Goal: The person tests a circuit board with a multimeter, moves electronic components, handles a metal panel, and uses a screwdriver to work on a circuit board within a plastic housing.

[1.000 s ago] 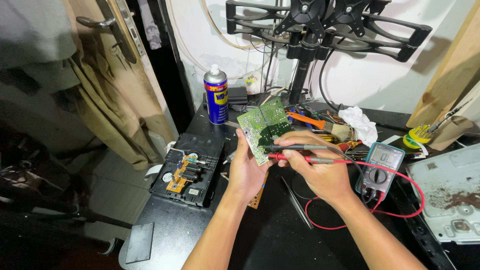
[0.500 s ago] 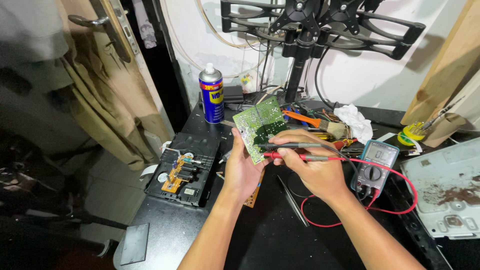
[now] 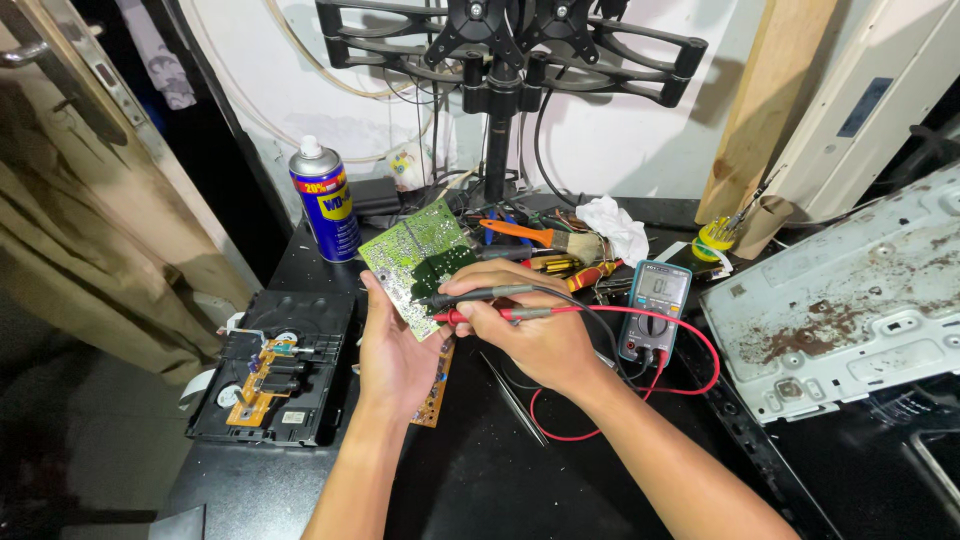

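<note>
My left hand (image 3: 395, 350) holds a green circuit board (image 3: 412, 255) tilted up over the black table, solder side toward me. My right hand (image 3: 530, 330) grips a black probe and a red probe (image 3: 480, 304) together, their tips touching the board's lower right part. Red and black leads run from the probes to a grey multimeter (image 3: 655, 305) lying to the right of my hands. A brown circuit board (image 3: 432, 395) lies flat under my left wrist.
A blue and yellow spray can (image 3: 323, 205) stands at the back left. A black disc drive mechanism (image 3: 275, 370) lies at the left. A rusty metal chassis (image 3: 850, 300) sits at right. A brush (image 3: 540, 237), screwdrivers, white tissue (image 3: 615, 225) and a black stand (image 3: 500, 110) crowd the back.
The view has shifted slightly. Both hands hold the same grip; the probes stay on the board.
</note>
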